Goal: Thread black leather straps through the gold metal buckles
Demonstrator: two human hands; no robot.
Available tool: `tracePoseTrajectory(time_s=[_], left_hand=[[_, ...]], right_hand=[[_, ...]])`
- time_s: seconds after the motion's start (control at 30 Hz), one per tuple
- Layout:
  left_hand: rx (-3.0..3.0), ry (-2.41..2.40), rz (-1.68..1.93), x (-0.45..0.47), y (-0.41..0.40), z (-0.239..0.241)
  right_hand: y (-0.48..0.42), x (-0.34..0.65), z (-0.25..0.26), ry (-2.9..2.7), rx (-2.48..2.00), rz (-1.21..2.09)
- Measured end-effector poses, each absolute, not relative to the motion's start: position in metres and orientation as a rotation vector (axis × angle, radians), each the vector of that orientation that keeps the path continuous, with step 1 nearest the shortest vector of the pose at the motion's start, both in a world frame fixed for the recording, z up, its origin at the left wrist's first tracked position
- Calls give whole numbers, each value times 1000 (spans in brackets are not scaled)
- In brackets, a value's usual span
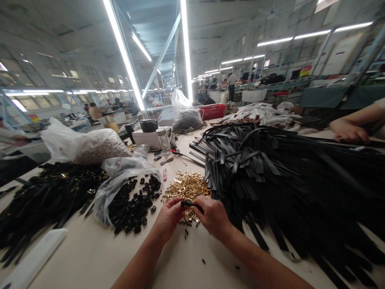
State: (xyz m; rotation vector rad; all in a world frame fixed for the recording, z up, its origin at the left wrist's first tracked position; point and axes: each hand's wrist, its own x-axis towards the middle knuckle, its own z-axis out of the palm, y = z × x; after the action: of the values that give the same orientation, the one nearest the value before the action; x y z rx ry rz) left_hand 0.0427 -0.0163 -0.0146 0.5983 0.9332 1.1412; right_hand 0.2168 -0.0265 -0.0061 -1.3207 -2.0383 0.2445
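Between my two hands is a black strap (187,203), its end pinched by the fingertips of my left hand (169,218). My right hand (215,216) is closed round the strap a little further along. Most of what lies inside the fingers is hidden. Just beyond and under the hands lies a heap of gold metal buckles (188,184). To the left, small black loops (132,208) spill from a clear plastic bag (104,192). A large pile of black straps (240,160) spreads to the right of my right hand.
Black straps with gold buckles (72,188) lie at far left, near a white flat bar (34,257). Behind stand a filled plastic bag (96,144), a glass jar (164,141), a dark bowl (148,125) and a red crate (213,111). Another person's hand (349,129) rests at right.
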Motion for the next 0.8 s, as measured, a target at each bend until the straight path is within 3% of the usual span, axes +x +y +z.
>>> tracePoseTrajectory(time_s=[0.8], left_hand=[[518, 887, 1113, 44, -17, -14]], right_hand=[[-29, 217, -2, -2103, -1275, 231]])
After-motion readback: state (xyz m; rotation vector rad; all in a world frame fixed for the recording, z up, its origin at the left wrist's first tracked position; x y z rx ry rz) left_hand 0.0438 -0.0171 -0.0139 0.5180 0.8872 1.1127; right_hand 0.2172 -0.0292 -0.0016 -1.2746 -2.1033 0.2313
